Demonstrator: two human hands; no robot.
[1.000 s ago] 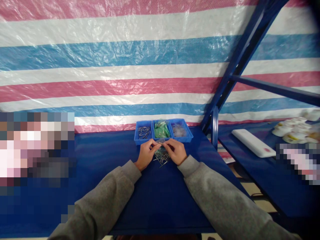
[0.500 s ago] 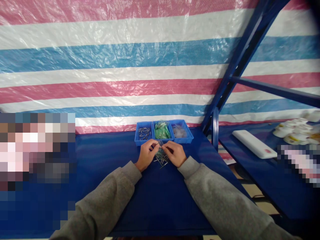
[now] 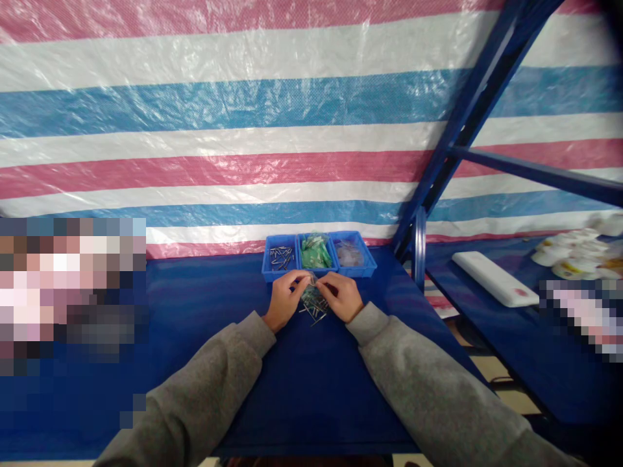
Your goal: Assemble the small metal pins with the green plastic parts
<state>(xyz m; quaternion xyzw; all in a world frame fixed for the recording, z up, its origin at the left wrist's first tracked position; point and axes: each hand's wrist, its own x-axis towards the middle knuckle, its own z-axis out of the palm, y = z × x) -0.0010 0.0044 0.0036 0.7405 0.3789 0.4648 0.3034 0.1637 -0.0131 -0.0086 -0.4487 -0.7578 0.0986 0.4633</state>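
Observation:
My left hand [image 3: 285, 298] and my right hand [image 3: 341, 296] meet in front of the blue bins, thumbs and forefingers pinched close together. Between the fingertips is a small clear plastic bag [image 3: 313, 280], gripped from both sides near its top. Just below the fingers lie several thin metal pins, like rivets [image 3: 315, 311], in a small heap; I cannot tell whether some are inside the bag. Behind the hands, the left bin [image 3: 267, 264] holds similar metal pins, the middle bin [image 3: 318, 269] green plastic packets [image 3: 315, 251], and the right bin [image 3: 372, 263] clear plastic bags [image 3: 349, 253].
The blue table [image 3: 311, 389] carries all this, with a striped plastic sheet [image 3: 243, 136] behind. A blue metal frame [image 3: 433, 185] rises at the right. On another table there are a white oblong case [image 3: 494, 277] and white rolls [image 3: 579, 256]. Blurred patches cover both sides.
The fingertips have shifted slightly on the clear bag, which now shows less above them. Both hands otherwise stay in place, and the bins have not moved.

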